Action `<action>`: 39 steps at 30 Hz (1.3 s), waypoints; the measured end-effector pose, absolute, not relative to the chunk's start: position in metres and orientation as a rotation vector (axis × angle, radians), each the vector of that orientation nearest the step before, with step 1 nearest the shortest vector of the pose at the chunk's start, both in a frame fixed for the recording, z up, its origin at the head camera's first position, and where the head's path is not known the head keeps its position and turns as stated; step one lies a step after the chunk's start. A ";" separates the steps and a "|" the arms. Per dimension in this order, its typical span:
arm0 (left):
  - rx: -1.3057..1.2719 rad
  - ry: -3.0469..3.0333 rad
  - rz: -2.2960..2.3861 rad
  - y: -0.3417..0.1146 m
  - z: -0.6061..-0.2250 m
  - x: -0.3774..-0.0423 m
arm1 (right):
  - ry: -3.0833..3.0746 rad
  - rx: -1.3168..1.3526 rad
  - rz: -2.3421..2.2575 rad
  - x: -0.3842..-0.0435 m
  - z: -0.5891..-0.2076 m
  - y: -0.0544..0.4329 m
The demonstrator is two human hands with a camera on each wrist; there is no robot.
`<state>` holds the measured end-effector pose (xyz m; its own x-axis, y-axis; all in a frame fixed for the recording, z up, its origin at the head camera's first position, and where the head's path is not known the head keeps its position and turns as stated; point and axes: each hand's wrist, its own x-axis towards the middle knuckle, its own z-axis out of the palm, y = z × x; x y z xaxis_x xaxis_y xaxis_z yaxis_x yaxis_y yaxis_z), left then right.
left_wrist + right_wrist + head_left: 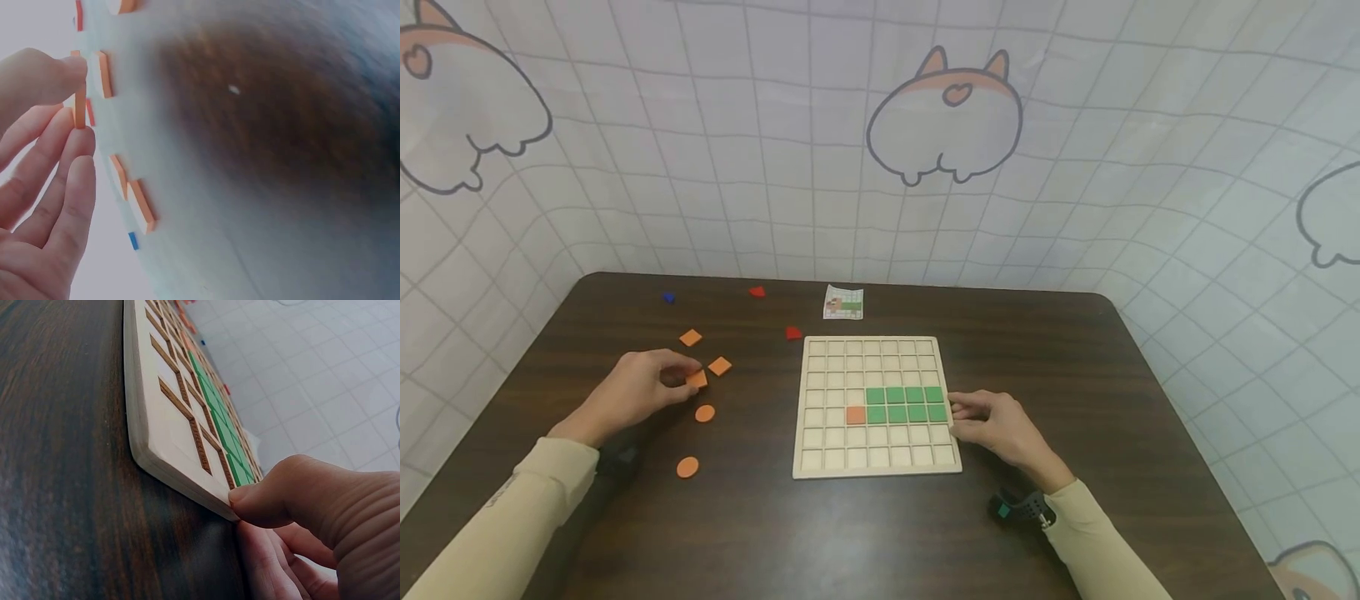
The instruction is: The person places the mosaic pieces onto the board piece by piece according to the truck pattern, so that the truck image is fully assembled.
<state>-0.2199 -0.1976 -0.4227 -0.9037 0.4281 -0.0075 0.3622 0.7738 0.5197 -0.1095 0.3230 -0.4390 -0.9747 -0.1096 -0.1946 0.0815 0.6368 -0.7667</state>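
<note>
My left hand is at the left of the table, pinching an orange square tile between thumb and fingertips. In the left wrist view that tile is seen edge-on. A pale wooden grid board lies at the middle of the table. Two rows of green square tiles fill cells at its right side, and one orange tile sits to the left of the lower row. My right hand grips the board's right edge; the right wrist view shows the thumb on the rim.
Near the left hand lie orange diamond-oriented squares and orange round tiles. Red pieces and a small blue piece lie farther back. A small printed pattern card is behind the board, before a curtain.
</note>
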 end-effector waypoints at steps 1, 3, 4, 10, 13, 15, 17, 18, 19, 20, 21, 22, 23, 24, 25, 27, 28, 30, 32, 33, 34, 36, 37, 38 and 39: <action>0.635 2.840 0.799 -0.197 -0.422 -0.220 | 2.632 -0.021 -1.255 -0.109 -0.439 0.323; 0.637 2.839 0.809 -0.194 -0.421 -0.221 | 2.635 -0.017 -1.255 -0.109 -0.439 0.322; 0.640 2.837 0.814 -0.192 -0.420 -0.222 | 2.638 -0.025 -1.252 -0.109 -0.439 0.322; 0.682 2.816 0.850 -0.182 -0.418 -0.224 | 2.627 -0.045 -1.278 -0.108 -0.440 0.324; 0.692 2.809 0.863 -0.176 -0.417 -0.226 | 2.618 -0.052 -1.288 -0.108 -0.440 0.324; 0.696 2.808 0.865 -0.172 -0.417 -0.227 | 2.620 -0.044 -1.286 -0.108 -0.440 0.324; 0.707 2.819 0.856 -0.167 -0.417 -0.228 | 2.621 -0.037 -1.285 -0.108 -0.440 0.324; 0.714 2.818 0.862 -0.165 -0.417 -0.229 | 2.626 -0.042 -1.280 -0.108 -0.440 0.324; 0.727 2.815 0.872 -0.163 -0.417 -0.229 | 2.627 -0.037 -1.279 -0.108 -0.440 0.324; 0.740 2.814 0.880 -0.161 -0.417 -0.230 | 2.629 -0.034 -1.280 -0.108 -0.440 0.323; 0.747 2.815 0.884 -0.159 -0.418 -0.230 | 2.630 -0.037 -1.281 -0.108 -0.440 0.324; 0.760 2.819 0.885 -0.157 -0.418 -0.231 | 2.629 -0.043 -1.283 -0.108 -0.440 0.324; 0.769 2.814 0.887 -0.155 -0.418 -0.231 | 2.627 -0.043 -1.285 -0.108 -0.440 0.324; 0.783 2.815 0.887 -0.152 -0.418 -0.231 | 2.627 -0.046 -1.285 -0.108 -0.440 0.324; 0.791 2.815 0.879 -0.150 -0.418 -0.232 | 2.625 -0.043 -1.290 -0.108 -0.439 0.324; 0.798 2.812 0.872 -0.145 -0.418 -0.233 | 2.626 -0.048 -1.290 -0.108 -0.439 0.324; 0.802 2.806 0.871 -0.143 -0.418 -0.233 | 2.627 -0.048 -1.292 -0.108 -0.439 0.324; 0.796 2.787 0.882 -0.138 -0.418 -0.234 | 2.632 -0.042 -1.291 -0.108 -0.439 0.324; 0.778 2.768 0.897 -0.134 -0.418 -0.234 | 2.638 -0.049 -1.290 -0.109 -0.439 0.323; 0.777 2.760 0.908 -0.132 -0.418 -0.234 | 2.638 -0.042 -1.292 -0.109 -0.439 0.323; 0.773 2.757 0.913 -0.129 -0.418 -0.233 | 2.637 -0.036 -1.295 -0.109 -0.439 0.323; 0.779 2.748 0.926 -0.125 -0.418 -0.233 | 2.637 -0.032 -1.294 -0.110 -0.438 0.322; 0.787 2.751 0.924 -0.123 -0.418 -0.233 | 2.636 -0.035 -1.293 -0.110 -0.438 0.322; 0.797 2.753 0.921 -0.120 -0.418 -0.233 | 2.635 -0.029 -1.293 -0.111 -0.438 0.321; 0.809 2.755 0.916 -0.118 -0.418 -0.233 | 2.630 -0.018 -1.296 -0.111 -0.437 0.321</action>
